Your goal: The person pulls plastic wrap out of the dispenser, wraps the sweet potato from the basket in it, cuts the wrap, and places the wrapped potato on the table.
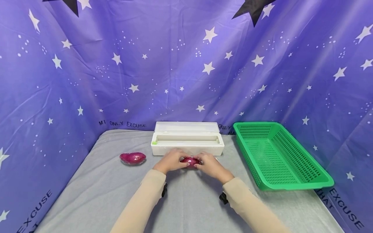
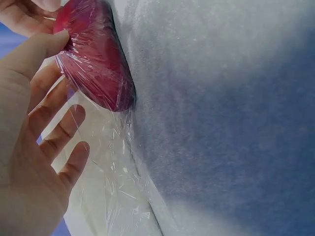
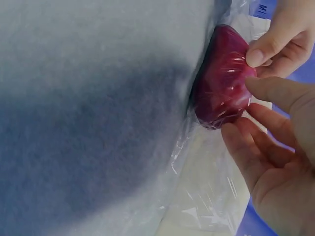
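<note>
A purple-red sweet potato (image 1: 191, 162) with clear cling film (image 2: 112, 162) around it lies on the grey cloth in front of a white cling film dispenser (image 1: 186, 149). My left hand (image 1: 174, 160) grips its left end, thumb on the near face; the other fingers (image 2: 63, 132) spread behind, partly under film. From the right, my right hand (image 1: 211, 165) pinches it between thumb and fingers (image 3: 241, 142). Loose film runs out past both ends in the wrist views. Another film-covered sweet potato (image 1: 132, 158) lies to the left.
The dispenser's translucent lid (image 1: 187, 127) stands raised at the back, and a green slider (image 1: 154, 142) sits at its left end. A green perforated basket (image 1: 256, 174) stands to the right. Purple star-printed curtain (image 1: 175, 64) encloses the grey-covered table (image 1: 102, 194).
</note>
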### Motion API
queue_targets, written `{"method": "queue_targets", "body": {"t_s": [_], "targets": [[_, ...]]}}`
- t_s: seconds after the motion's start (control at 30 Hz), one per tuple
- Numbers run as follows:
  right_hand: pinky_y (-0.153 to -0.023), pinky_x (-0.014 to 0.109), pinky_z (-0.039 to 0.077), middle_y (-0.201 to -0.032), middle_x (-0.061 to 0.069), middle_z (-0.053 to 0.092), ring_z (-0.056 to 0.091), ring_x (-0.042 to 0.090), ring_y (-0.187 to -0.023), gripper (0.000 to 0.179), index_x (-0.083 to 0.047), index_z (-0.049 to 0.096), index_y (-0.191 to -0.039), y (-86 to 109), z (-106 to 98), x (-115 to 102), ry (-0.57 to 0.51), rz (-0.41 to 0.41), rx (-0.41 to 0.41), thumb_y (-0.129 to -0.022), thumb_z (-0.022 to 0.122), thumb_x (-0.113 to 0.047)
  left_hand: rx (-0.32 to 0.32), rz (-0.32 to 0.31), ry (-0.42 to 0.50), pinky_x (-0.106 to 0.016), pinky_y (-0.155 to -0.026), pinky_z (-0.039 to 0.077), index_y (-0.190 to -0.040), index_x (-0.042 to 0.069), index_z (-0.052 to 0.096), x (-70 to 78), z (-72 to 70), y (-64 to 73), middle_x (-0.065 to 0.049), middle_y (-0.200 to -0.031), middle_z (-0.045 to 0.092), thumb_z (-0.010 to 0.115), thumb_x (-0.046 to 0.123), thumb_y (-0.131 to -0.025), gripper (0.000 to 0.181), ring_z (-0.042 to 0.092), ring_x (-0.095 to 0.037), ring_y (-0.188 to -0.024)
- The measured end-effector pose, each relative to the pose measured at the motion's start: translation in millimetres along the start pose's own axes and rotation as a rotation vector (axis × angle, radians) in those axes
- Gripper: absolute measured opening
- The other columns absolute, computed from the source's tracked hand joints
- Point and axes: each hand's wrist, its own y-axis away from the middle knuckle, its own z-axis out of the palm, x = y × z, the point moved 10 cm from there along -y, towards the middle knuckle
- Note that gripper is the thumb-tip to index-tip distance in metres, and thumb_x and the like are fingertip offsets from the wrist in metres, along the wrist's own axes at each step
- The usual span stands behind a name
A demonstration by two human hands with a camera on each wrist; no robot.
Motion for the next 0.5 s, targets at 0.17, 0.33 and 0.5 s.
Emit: {"method": "queue_targets", "body": {"t_s": [0.17,0.33,0.5], "targets": [[-0.076,0.037,0.052,-0.095,0.008,0.066,0.06,0.019,-0.085,0.023,-0.001,0.074,-0.103,-6.5,3,6,-0.001,0.055,-0.01,-0.083,0.081,-0.008,0.001,0.008,0.0,-0.047,-0.103,0.041,-0.124,0.013,0.072,-1.2,-0.5,-2.3,-0.005,-0.125,0.068,0.073,0.026,-0.092,0.034,0.058,-0.027,-0.119],[-0.074,0.037,0.051,-0.088,0.006,0.067,0.06,0.018,-0.081,0.017,-0.003,0.075,-0.098,-13.9,5,12,-0.022,0.083,-0.047,-0.082,0.081,-0.008,-0.006,0.019,0.005,-0.046,-0.107,0.04,-0.13,0.009,0.068,-0.9,0.2,-1.7,-0.007,-0.129,0.066,0.069,0.024,-0.095,0.038,0.057,-0.029,-0.123],[-0.071,0.034,0.05,-0.083,0.004,0.066,0.059,0.019,-0.077,0.014,-0.004,0.074,-0.093,-19.1,7,15,-0.017,0.087,-0.081,-0.083,0.081,-0.009,0.023,0.034,0.014,-0.047,-0.108,0.039,-0.132,0.006,0.065,1.0,-1.8,0.0,-0.011,-0.129,0.065,0.07,0.023,-0.095,0.041,0.056,-0.032,-0.124]]}}
